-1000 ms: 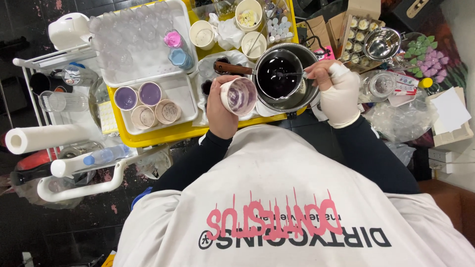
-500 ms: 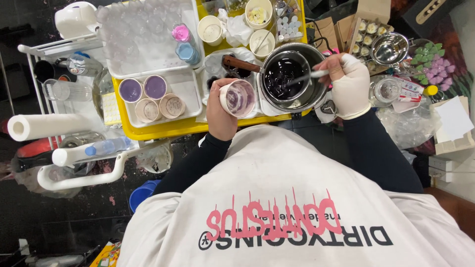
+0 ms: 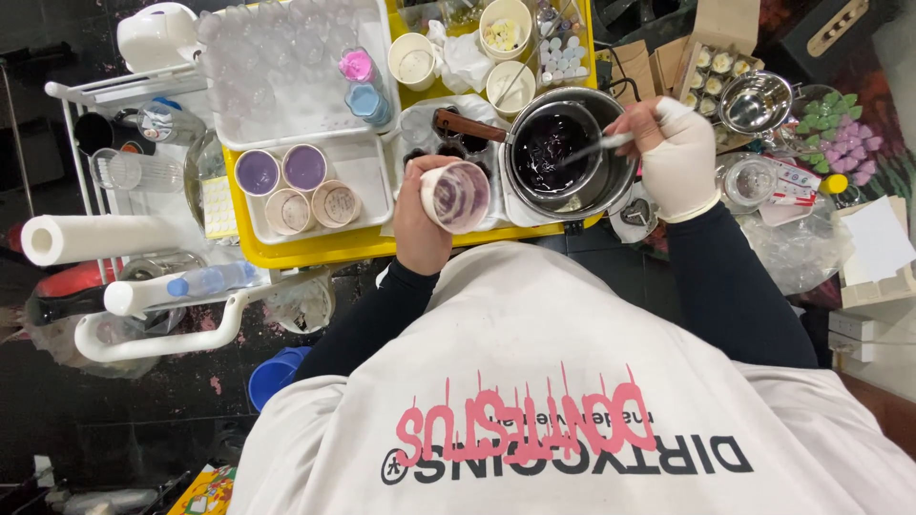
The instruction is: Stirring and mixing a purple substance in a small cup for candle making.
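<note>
My left hand point(image 3: 420, 224) grips a small white paper cup point(image 3: 456, 195), streaked purple inside and tilted toward the camera, just left of a metal pot point(image 3: 615, 186). The pot holds a dark purple liquid point(image 3: 546, 143) and has a brown handle point(image 3: 468, 126) pointing left. My right hand point(image 3: 679, 157), in a white glove, holds a pale spoon point(image 3: 596, 148) whose tip reaches into the liquid. Both hands work over the front edge of a yellow tray point(image 3: 315, 250).
A white tray point(image 3: 367, 181) holds two purple-filled cups point(image 3: 281, 170) and two beige ones point(image 3: 313, 207). Behind it are clear moulds, pink and blue bottles point(image 3: 361, 81) and paper cups point(image 3: 506, 29). A paper towel roll point(image 3: 95, 238) lies left, a metal bowl point(image 3: 756, 102) right.
My right hand has shifted a little to the right and the spoon now shows reaching into the dark liquid. My left hand keeps the cup beside the pot.
</note>
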